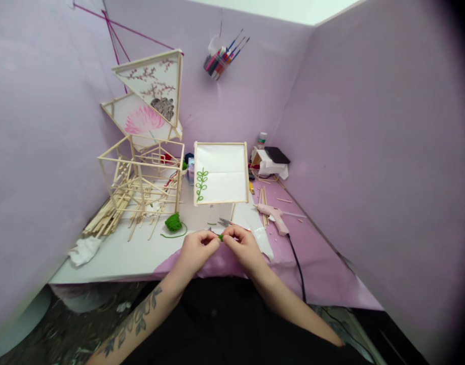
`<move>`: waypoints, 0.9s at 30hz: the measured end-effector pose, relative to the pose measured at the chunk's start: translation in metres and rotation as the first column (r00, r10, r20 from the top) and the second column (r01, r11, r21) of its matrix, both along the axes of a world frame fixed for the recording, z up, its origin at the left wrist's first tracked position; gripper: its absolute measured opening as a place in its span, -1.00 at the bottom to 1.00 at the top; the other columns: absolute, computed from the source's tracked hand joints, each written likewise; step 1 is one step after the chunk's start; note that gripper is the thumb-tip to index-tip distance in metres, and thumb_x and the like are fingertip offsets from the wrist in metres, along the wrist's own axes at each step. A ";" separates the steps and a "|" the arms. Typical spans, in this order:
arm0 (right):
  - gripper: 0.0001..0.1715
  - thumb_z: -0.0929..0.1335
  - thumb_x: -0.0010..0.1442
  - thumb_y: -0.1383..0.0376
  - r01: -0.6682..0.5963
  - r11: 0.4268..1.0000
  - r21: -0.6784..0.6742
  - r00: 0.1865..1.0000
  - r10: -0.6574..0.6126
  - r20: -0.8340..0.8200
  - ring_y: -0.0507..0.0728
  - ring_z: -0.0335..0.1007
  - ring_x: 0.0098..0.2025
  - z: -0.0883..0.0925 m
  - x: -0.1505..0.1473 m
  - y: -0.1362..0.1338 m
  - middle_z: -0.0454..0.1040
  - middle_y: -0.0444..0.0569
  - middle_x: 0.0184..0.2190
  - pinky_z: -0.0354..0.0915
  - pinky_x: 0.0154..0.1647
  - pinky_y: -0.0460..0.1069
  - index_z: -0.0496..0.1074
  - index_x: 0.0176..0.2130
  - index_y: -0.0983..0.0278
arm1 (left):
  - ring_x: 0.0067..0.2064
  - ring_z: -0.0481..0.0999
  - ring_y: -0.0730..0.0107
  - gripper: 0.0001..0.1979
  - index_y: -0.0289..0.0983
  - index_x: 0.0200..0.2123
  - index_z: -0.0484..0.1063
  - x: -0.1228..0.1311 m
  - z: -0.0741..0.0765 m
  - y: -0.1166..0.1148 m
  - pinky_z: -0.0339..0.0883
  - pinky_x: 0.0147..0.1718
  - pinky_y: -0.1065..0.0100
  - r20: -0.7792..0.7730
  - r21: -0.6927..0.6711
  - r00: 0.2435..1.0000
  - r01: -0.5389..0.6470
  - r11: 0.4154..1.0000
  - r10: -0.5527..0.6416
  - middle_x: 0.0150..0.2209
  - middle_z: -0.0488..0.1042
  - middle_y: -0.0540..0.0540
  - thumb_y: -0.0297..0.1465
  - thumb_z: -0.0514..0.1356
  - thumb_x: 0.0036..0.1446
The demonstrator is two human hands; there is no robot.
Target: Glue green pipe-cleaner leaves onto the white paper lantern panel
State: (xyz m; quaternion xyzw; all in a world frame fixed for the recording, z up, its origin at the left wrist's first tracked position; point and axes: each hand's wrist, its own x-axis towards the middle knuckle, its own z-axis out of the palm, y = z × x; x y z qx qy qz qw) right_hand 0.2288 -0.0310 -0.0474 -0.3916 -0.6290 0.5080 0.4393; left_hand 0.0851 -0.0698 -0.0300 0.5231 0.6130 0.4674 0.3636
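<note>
Above the near edge of the counter, the left hand and right hand meet almost tip to tip, each pinching a small green piece between thumb and forefinger. The two-sided grip presumably keeps so slight a thing steady while it is shaped; its exact form is too small to tell.

Just beyond lie the scissors, blades to the left and handles partly hidden by the right hand; they seem placed for quick cutting, though close enough to be knocked. To the left rests a ball of green yarn, its loose tail trailing, probably within easy reach for more lengths. To the right, the glue gun lies on its side, likely kept apart for its hot tip; its cord runs over the counter's edge beside the right forearm and could snag it.

Farther off, centrally, is a white panel bearing a green sprig at its left side. Left of it, a stick frame stands over loose sticks, obstructing reach to some. Behind, two painted panels hang near the wall, with a cup of brushes farther right.
</note>
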 end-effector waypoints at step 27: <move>-0.80 0.41 -0.02 0.17 -0.097 0.980 -0.171 0.983 0.068 -0.169 0.02 0.21 -0.47 -0.005 0.003 0.004 0.38 -0.16 -0.52 0.13 -0.41 -0.07 0.43 -0.44 0.26 | -0.53 0.34 0.50 -0.80 -0.33 -0.52 0.49 -0.003 -0.007 0.003 0.20 -0.51 0.47 0.224 -0.021 0.975 0.010 1.000 -0.005 -0.58 0.45 0.03 -0.28 0.28 -0.12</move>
